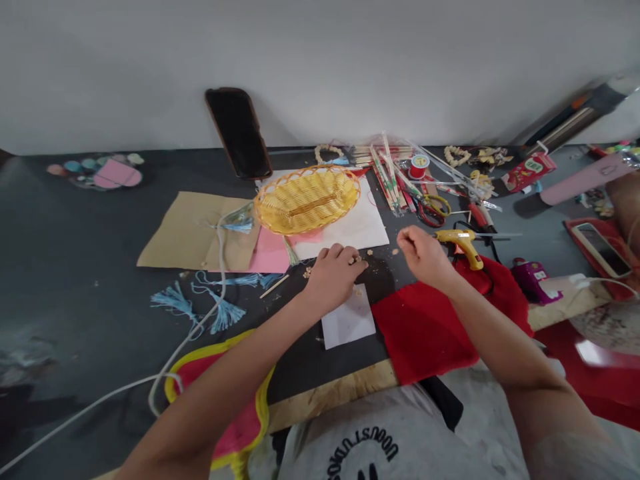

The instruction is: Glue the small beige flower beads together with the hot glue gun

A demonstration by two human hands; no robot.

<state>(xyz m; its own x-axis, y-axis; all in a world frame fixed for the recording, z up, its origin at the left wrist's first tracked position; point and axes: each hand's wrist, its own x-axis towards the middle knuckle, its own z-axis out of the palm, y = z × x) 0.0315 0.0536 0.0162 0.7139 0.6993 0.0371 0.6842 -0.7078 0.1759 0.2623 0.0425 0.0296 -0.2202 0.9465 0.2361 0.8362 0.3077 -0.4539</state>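
Observation:
My left hand (334,277) is bent over the dark table with its fingers curled and thumb close to them. Small tan pieces (354,260) show at its fingertips, their kind too small to tell. Below it lies a small white paper square (350,327), partly covered by the hand. My right hand (425,257) is raised to the right with its fingers closed together; whatever they may hold is hidden. Just beyond it is a yellow glue gun (463,243), lying by a red cloth (425,327). A yellow woven basket (307,200) stands behind both hands.
Blue tassels (225,313) and a white cable (165,373) lie at left. Brown paper (170,230) and a propped phone (237,133) are farther back. Chopsticks (385,177), scissors (433,212), red thread (419,167) and a purple plug adapter (530,283) sit at right.

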